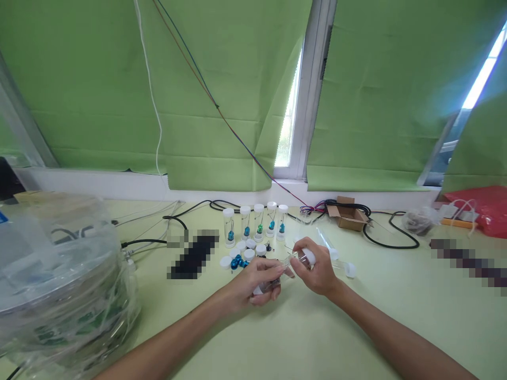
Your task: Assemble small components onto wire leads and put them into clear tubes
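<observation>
My left hand [261,279] and my right hand [317,268] meet over the table, both closed around a clear tube [288,259]. A white cap [309,256] shows at the right hand and another white piece [259,290] under the left palm. Whether this is one tube or two parts I cannot tell, since fingers cover much of it. Just beyond the left hand lie loose white caps [249,254] and shiny blue parts [237,262]. Several capped clear tubes [259,221] stand upright behind them, with blue or green parts and wires inside. A clear capped tube [344,266] lies right of my right hand.
On the left stands a large plastic-wrapped stack of reels [59,295]. Black cables [396,246] run along the back of the table [277,338], beside an open cardboard box [347,215]. A red bag [487,211] lies far right. Green blinds [222,79] hang behind.
</observation>
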A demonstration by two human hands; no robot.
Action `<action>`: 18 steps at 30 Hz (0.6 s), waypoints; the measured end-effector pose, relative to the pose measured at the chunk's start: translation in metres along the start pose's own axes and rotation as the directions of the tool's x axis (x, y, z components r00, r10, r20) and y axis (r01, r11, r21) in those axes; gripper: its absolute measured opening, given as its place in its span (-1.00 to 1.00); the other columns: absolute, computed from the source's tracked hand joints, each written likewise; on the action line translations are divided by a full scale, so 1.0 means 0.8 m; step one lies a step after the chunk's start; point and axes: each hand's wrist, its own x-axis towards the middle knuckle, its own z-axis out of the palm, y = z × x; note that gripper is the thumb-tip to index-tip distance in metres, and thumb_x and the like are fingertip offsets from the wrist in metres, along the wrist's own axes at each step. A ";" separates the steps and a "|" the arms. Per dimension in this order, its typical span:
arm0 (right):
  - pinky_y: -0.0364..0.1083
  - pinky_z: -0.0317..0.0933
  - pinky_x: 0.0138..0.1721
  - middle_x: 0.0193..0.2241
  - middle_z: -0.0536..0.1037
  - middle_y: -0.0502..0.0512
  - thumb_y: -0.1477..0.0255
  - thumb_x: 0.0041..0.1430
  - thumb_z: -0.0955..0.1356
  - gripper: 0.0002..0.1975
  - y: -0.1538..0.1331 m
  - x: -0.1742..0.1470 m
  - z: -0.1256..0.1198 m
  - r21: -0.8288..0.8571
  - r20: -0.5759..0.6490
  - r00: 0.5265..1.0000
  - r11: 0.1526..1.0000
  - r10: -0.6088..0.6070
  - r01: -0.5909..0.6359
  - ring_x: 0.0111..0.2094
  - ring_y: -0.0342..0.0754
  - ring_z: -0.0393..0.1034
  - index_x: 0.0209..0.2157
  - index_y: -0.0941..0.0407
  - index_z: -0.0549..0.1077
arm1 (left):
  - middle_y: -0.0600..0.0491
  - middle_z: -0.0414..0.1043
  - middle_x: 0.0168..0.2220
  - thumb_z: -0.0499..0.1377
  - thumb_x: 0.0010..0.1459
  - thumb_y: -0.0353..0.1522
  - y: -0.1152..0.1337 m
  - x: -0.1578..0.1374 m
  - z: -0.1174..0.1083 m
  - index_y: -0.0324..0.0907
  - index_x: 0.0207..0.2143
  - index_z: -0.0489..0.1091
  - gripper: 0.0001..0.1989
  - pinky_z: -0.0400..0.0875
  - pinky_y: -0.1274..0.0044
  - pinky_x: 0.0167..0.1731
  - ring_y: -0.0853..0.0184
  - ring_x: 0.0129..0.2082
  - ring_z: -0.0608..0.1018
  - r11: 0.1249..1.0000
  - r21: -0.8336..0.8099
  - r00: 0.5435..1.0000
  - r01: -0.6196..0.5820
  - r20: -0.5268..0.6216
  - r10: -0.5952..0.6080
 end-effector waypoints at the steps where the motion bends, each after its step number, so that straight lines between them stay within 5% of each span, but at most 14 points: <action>1: -0.17 0.02 -0.64 -0.69 0.23 -0.16 0.33 0.11 0.32 -0.86 -0.001 0.000 0.001 0.006 -0.001 1.000 1.000 0.014 -0.014 -0.71 -0.20 0.05 -0.40 0.06 0.27 | 0.13 0.35 -0.63 0.13 0.17 -0.07 0.000 0.000 0.000 -0.27 -0.14 0.46 -0.55 -0.22 0.62 -0.79 0.63 -0.84 0.04 1.000 -0.009 1.000 -0.004 -0.005 0.004; 5: -0.17 0.03 -0.62 -0.67 0.24 -0.13 0.32 0.15 0.31 -0.84 -0.003 0.000 0.004 0.047 0.004 0.996 0.995 0.084 -0.084 -0.68 -0.19 0.09 -0.43 0.07 0.27 | 0.09 0.37 -0.64 0.01 0.22 -0.01 -0.006 0.005 0.000 -0.30 -0.16 0.46 -0.47 -0.19 0.62 -0.81 0.61 -0.85 0.06 0.999 0.026 0.997 -0.047 -0.052 0.048; 14: -0.17 0.03 -0.59 -0.68 0.25 -0.11 0.34 0.18 0.28 -0.80 -0.018 0.011 0.000 0.062 0.072 0.982 0.982 0.176 -0.181 -0.65 -0.17 0.11 -0.50 0.09 0.28 | 0.10 0.34 -0.57 -0.08 0.28 -0.04 -0.012 0.002 0.013 -0.26 -0.35 0.39 -0.51 0.08 0.61 -0.72 0.54 -0.76 0.22 0.862 0.470 0.925 -0.190 -0.208 0.318; 16: -0.17 0.06 -0.58 -0.66 0.30 -0.10 0.34 0.16 0.30 -0.84 -0.026 0.020 -0.006 0.011 0.088 0.978 0.981 0.189 -0.191 -0.64 -0.16 0.14 -0.46 0.09 0.33 | 0.10 0.34 -0.54 -0.10 0.32 -0.11 -0.010 0.000 0.016 -0.23 -0.34 0.40 -0.55 0.21 0.57 -0.62 0.48 -0.67 0.31 0.762 0.613 0.880 -0.211 -0.219 0.421; 18: -0.18 0.06 -0.59 -0.66 0.33 -0.10 0.33 0.13 0.33 -0.86 -0.033 0.033 -0.014 -0.054 0.021 0.981 0.980 0.192 -0.191 -0.65 -0.17 0.15 -0.43 0.09 0.35 | 0.05 0.38 -0.43 -0.07 0.33 -0.21 -0.008 -0.002 0.018 -0.20 -0.26 0.40 -0.66 0.33 0.52 -0.41 0.38 -0.47 0.44 0.608 0.762 0.779 -0.222 -0.237 0.580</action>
